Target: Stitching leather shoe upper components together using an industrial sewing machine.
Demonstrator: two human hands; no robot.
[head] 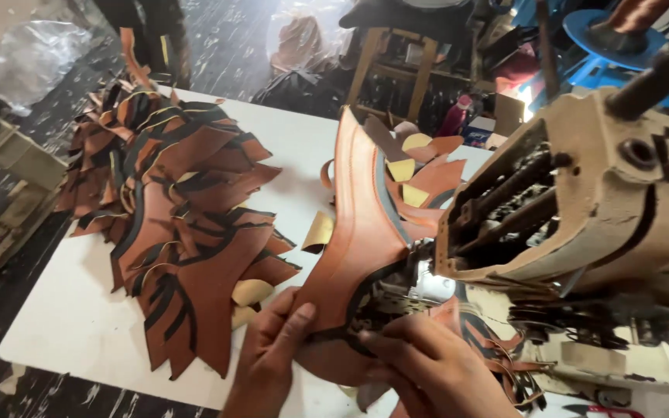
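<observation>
My left hand [271,352] and my right hand [427,364] both grip a brown leather piece [356,224] with a dark edge trim. It rises curved from my hands and sits under the needle area of a worn beige sewing machine [582,201]. My left thumb presses on the piece's lower left edge. My right fingers pinch its lower edge next to the machine's metal foot [396,298].
A big pile of brown and black cut leather pieces [172,209] lies on the white table [63,310] to the left. More pieces with yellow lining [416,174] lie behind the machine. A wooden stool [396,62] and clutter stand beyond the table.
</observation>
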